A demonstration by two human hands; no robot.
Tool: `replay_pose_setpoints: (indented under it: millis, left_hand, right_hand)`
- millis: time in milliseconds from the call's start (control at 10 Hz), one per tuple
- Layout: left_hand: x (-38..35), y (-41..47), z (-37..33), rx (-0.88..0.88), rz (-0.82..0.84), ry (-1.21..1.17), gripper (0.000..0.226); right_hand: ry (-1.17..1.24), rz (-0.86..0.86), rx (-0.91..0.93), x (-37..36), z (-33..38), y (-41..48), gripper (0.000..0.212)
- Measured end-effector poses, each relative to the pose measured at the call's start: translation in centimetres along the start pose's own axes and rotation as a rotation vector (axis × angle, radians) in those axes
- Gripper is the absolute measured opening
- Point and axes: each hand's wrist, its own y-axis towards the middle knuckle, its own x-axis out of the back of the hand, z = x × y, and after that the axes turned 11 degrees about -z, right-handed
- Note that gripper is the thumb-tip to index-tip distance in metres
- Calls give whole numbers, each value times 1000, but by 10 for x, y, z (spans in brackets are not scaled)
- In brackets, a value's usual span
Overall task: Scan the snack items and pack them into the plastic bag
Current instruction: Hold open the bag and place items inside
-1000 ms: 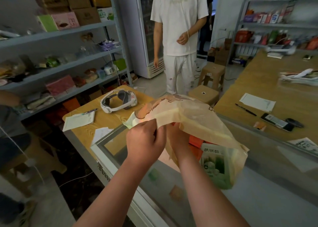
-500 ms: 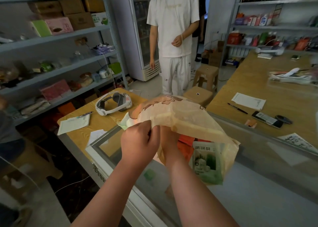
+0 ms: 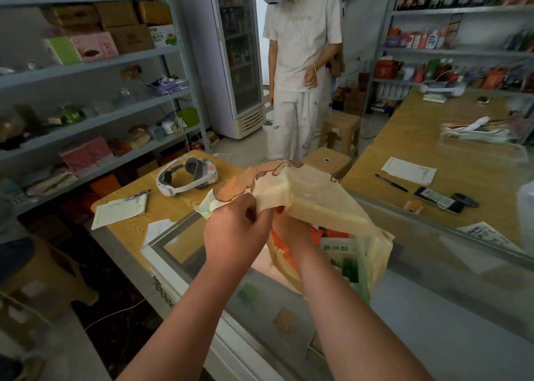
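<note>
- Head view: left hand (image 3: 235, 231) has its fingers curled, pinching the near rim of the plastic bag (image 3: 318, 198) at its mouth.
- Right hand (image 3: 284, 227) goes in at the mouth, just right of the left. Film covers its fingers, so its grip can't be told.
- Bag's long axis runs from the mouth at the hands, away and down to the right, with the closed end at lower right. Both hands are at the mouth end.
- Seen through the film: green snack pack (image 3: 341, 262) upright near the bottom, orange pack (image 3: 318, 231) just above it, beside the right wrist.
- Judgement: packing looks well along. The next move turns on keeping the mouth higher than the closed end so the packs stay in.
- Bag is over the glass-topped desk (image 3: 433, 308); contact with the glass is unclear.
- Left wooden desk (image 3: 161, 205) carries a headset (image 3: 187, 178) and a notepad (image 3: 120, 211). Right wooden desk (image 3: 419, 137) carries a phone (image 3: 439, 200) and a paper (image 3: 409, 171).
- Room: shop shelves (image 3: 86, 62) on both sides, fridge (image 3: 239, 62), a person in white (image 3: 300, 48) standing beyond a stool (image 3: 328, 163).
</note>
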Motion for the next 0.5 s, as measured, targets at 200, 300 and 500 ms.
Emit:
replay_pose_setpoints:
  millis: [200,300,500]
  left_hand:
    - [-14,-12,-12,14,-40,-73,30]
    - [-25,-28,-31,-125,-74,-163,26]
    - [-66,-79,-72,-479,381,-336,25]
  right_hand:
    - [-400,-27,260,22,-27,7,36]
    - [-666,-49,472,51,-23,-7,28]
    - [-614,-87,370,158,-58,-60,30]
